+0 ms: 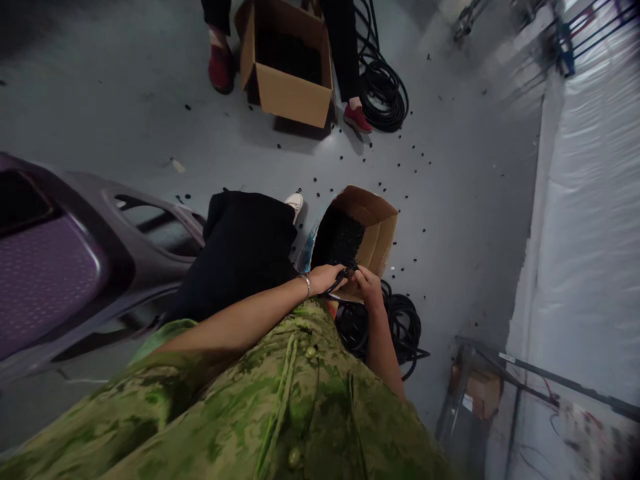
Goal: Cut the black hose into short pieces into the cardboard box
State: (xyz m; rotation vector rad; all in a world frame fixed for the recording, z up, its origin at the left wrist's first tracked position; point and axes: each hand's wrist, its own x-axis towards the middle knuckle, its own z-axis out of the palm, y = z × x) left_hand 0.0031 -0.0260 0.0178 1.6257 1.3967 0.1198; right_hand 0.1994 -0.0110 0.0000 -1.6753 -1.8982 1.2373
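Observation:
My left hand, with a bracelet at the wrist, is closed on a length of black rubber-looking tube. Close beside it, the fingers of my right hand pinch at the same black piece, partly hiding its end. Both hands are over the near edge of an open cardboard box. A heap of small black pieces fills much of that box. Coils of black tube lie on the floor beside my right forearm.
Opposite, a person's legs and red shoes straddle another cardboard box of black pieces. A second black coil lies by that person's foot. Small black bits dot the grey floor. A purple-seated chair stands at left, white sheeting at right.

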